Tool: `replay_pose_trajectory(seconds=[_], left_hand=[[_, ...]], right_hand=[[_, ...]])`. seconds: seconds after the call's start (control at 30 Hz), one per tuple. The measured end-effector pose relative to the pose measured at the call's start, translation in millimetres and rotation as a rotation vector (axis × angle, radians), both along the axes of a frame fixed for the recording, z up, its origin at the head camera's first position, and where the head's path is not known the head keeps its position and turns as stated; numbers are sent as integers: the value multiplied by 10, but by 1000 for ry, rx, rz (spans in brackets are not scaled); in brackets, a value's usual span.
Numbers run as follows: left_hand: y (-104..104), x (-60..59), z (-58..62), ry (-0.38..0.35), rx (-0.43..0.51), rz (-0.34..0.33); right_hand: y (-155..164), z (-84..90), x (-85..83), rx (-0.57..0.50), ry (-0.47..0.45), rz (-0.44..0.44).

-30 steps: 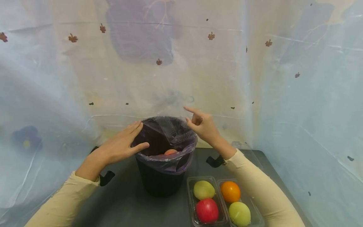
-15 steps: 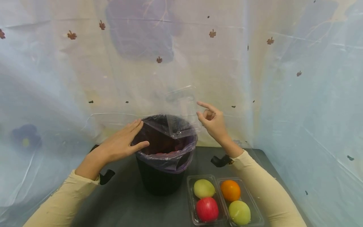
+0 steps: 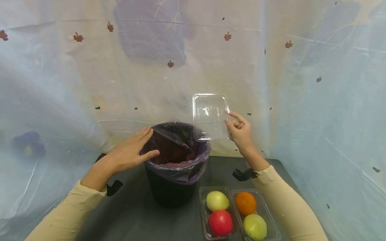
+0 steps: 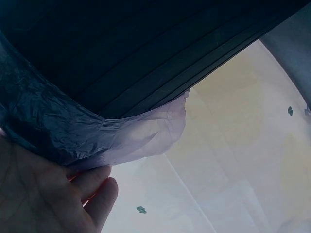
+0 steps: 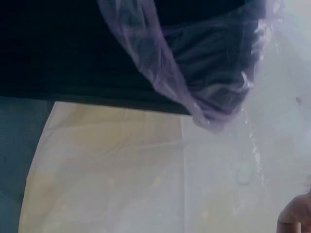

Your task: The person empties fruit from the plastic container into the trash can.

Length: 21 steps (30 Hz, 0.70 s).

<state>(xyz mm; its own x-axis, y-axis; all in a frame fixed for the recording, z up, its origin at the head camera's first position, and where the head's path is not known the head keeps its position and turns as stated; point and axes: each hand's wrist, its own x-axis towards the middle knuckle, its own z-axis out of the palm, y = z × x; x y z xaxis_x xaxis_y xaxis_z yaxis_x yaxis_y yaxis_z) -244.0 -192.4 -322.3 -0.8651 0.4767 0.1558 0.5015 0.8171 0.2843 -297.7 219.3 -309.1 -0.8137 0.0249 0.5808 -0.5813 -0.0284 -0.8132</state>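
My right hand (image 3: 242, 134) pinches the right edge of a clear plastic container (image 3: 209, 115), raised and overlapping the far right rim of a black bin (image 3: 172, 192). A thin purple bin bag (image 3: 176, 172) lines the bin, its edge folded over the rim. At the bin's left rim rests my left hand (image 3: 129, 152), fingers straight and thumb held apart. In the left wrist view its fingertips (image 4: 104, 187) are right at the bag's edge. Something reddish (image 3: 178, 164) shows low inside the bin. Only a bit of the right hand shows in the right wrist view.
Two clear trays stand right of the bin on the dark table (image 3: 126, 214). One holds a yellow-green fruit (image 3: 217, 201) and a red apple (image 3: 220, 223); the other, an orange (image 3: 245, 203) and another yellow-green fruit (image 3: 255, 227). A patterned plastic curtain (image 3: 150, 87) surrounds the table.
My right hand has moved right and away from the bin, lifting the clear container from inside its mouth and turning it to face me. The left hand has stayed put.
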Motion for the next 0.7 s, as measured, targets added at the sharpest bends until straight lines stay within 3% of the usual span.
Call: replay_pose_trajectory(seconds=[0.47, 0.7], left_hand=[[1, -21, -13, 6, 0, -5], [-3, -25, -21, 10, 2, -3]], right_hand=[[387, -276, 51, -79, -143, -60], [585, -548, 71, -15, -193, -50]])
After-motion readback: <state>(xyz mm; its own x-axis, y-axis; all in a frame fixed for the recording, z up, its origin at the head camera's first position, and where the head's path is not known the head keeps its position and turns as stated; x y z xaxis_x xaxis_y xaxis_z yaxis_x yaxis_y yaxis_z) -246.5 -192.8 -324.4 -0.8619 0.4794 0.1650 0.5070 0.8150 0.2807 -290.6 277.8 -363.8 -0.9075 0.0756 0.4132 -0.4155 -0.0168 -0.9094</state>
